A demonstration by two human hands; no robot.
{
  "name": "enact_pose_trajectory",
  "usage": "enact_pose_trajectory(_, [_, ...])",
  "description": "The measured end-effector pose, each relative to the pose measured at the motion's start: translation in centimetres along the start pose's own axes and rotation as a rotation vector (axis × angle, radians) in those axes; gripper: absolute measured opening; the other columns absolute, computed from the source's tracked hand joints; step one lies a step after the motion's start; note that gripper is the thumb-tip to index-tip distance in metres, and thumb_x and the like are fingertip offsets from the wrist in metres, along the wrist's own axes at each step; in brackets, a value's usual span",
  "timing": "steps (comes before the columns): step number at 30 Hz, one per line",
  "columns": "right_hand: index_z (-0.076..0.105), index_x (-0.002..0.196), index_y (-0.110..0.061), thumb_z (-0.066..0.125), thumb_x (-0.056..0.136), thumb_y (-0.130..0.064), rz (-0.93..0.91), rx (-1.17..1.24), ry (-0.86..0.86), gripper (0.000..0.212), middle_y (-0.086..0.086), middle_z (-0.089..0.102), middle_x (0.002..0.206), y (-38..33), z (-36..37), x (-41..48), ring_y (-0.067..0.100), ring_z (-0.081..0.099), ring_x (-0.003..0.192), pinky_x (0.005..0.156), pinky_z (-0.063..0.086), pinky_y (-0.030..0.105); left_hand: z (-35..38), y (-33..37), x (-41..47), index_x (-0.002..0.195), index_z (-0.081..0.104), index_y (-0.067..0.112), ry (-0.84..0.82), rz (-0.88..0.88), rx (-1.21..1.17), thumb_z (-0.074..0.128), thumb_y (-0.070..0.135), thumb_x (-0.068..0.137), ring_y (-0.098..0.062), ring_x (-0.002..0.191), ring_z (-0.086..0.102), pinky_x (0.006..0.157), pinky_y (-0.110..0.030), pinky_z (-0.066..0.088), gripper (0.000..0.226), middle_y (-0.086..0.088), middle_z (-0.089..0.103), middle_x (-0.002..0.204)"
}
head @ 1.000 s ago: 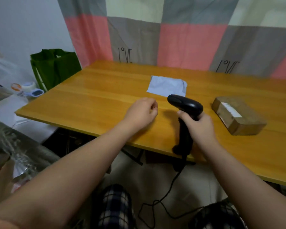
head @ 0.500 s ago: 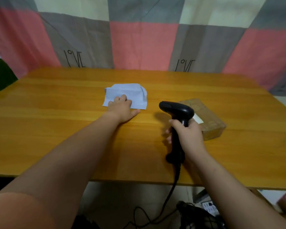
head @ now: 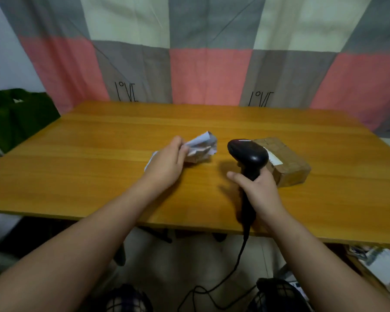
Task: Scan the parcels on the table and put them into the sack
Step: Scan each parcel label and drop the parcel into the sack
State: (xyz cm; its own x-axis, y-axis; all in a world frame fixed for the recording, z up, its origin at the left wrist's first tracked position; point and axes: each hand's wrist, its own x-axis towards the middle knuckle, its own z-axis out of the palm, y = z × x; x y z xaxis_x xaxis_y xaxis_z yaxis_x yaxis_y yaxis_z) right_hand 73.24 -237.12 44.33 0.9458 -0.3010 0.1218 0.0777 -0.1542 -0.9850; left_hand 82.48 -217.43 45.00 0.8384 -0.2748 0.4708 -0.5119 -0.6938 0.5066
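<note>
Head view: crumpled mailer held just left of the scanner's nose

The left hand point(head: 167, 163) grips the soft, white-grey plastic mailer parcel point(head: 203, 147), fingers curled round its near end so that it bunches up above the orange-brown wooden tabletop point(head: 77, 176). The right hand point(head: 259, 192) is closed round the grip of the black handheld barcode scanner point(head: 248, 154), whose black cable point(head: 241, 251) drops over the near edge.

What the coming move turns on is the line between the two. The mailer lies just left of the scanner's head, near it but not touching, and the head's nose points left and slightly away, roughly towards the parcel. The mailer's free end points towards the scanner. Whether its label faces the nose I cannot tell; the surface is too creased. Probably the scan needs only a small turn of either wrist.

A brown cardboard box parcel point(head: 286, 163) with a white label rests on the tabletop just behind the right hand, unhandled. The dark green fabric sack point(head: 16, 118) stands beyond the tabletop's left edge, well apart from both parcels. The left hand is the nearer to it.
</note>
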Motion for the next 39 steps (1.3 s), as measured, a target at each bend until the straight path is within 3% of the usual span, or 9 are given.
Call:
enact_pose_trajectory(3, [0.062,0.110,-0.022,0.080,0.076,-0.019,-0.063,0.033,0.008,0.039,-0.012,0.065,0.094,-1.0,0.1,-0.8,0.006,0.061,0.091,0.074,0.046,0.021,-3.5,2.7,0.7,0.092,0.042,0.018,0.154,0.049,-0.143,0.042,0.021,0.102,-0.028,0.071,0.052,0.059,-0.038,0.028,0.011,0.001,0.051,0.070])
enact_pose_trajectory(8, [0.062,0.103,-0.031,0.082,0.072,-0.014,-0.259,0.178,-0.008,0.041,-0.030,0.070,0.092,-3.3,0.9,-1.7,-0.015,0.061,0.092,0.070,0.044,0.002,-6.2,6.6,1.5,0.093,0.045,0.019,0.050,0.177,-0.245,0.046,0.017,0.101,-0.011,0.072,0.051,0.066,-0.030,0.038,0.008,0.006,0.053,0.078])
enact_pose_trajectory(16, [0.057,0.069,-0.020,0.073,0.078,-0.001,-0.144,0.150,0.164,0.026,-0.001,0.058,0.065,-2.6,1.2,-0.6,0.008,0.054,0.059,0.063,0.047,0.032,-6.9,7.1,0.5,0.086,0.047,0.020,-0.118,-0.063,-0.596,0.043,0.018,0.102,-0.007,0.057,0.050,0.052,-0.021,0.040,0.017,-0.003,0.055,0.071])
enact_pose_trajectory(23, [0.063,0.109,-0.016,0.080,0.074,-0.002,-0.178,0.136,-0.015,0.042,-0.012,0.072,0.092,-2.7,1.0,-0.6,-0.002,0.067,0.085,0.067,0.052,0.014,-6.2,5.3,-1.1,0.088,0.050,0.018,-0.464,-0.096,-0.653,0.042,0.016,0.102,0.002,0.059,0.054,0.054,-0.013,0.043,0.016,0.013,0.062,0.066])
enact_pose_trajectory(27, [0.062,0.109,-0.004,0.078,0.074,0.001,-0.163,0.001,-0.070,0.040,-0.005,0.067,0.085,-3.3,1.7,0.0,-0.002,0.066,0.073,0.057,0.046,0.009,-6.1,4.5,-1.0,0.086,0.049,0.024,-0.460,-0.122,-0.317,0.041,0.023,0.103,-0.008,0.073,0.049,0.066,-0.022,0.041,0.019,0.007,0.054,0.077])
enact_pose_trajectory(31, [0.058,0.116,-0.002,0.074,0.075,0.003,-0.166,-0.054,-0.001,0.044,0.011,0.067,0.099,-3.4,2.9,0.2,0.022,0.064,0.091,0.073,0.048,0.026,-6.0,4.3,-1.2,0.092,0.051,0.021,-0.364,-0.065,-0.122,0.047,0.032,0.100,-0.013,0.080,0.048,0.063,-0.016,0.036,0.014,0.011,0.052,0.079])
enact_pose_trajectory(34, [0.056,0.116,-0.007,0.073,0.075,0.002,-0.173,-0.085,0.006,0.046,0.006,0.065,0.097,-3.5,3.6,0.1,0.019,0.062,0.090,0.071,0.047,0.024,-6.0,4.7,-1.1,0.107,0.054,0.022,-0.379,0.034,0.148,0.069,0.054,0.079,-0.015,0.087,0.054,0.074,-0.031,0.037,0.045,0.007,0.061,0.094])
enact_pose_trajectory(37, [0.055,0.109,-0.014,0.073,0.074,0.001,-0.186,-0.090,0.010,0.042,-0.004,0.063,0.087,-3.5,3.7,0.2,0.015,0.061,0.085,0.063,0.047,0.013,-5.9,4.9,-0.6,0.105,0.054,0.017,-0.311,0.079,0.276,0.072,0.027,0.080,-0.025,0.091,0.057,0.069,-0.029,0.030,0.032,-0.001,0.062,0.094])
enact_pose_trajectory(39, [0.054,0.115,-0.013,0.081,0.071,-0.006,-0.181,-0.084,-0.018,0.052,-0.001,0.065,0.098,-3.3,3.4,0.1,0.015,0.062,0.095,0.077,0.051,0.020,-6.2,4.7,-0.4,0.093,0.055,0.018,-0.304,0.028,0.108,0.068,0.011,0.081,-0.022,0.082,0.057,0.061,-0.025,0.033,0.019,0.004,0.059,0.080])
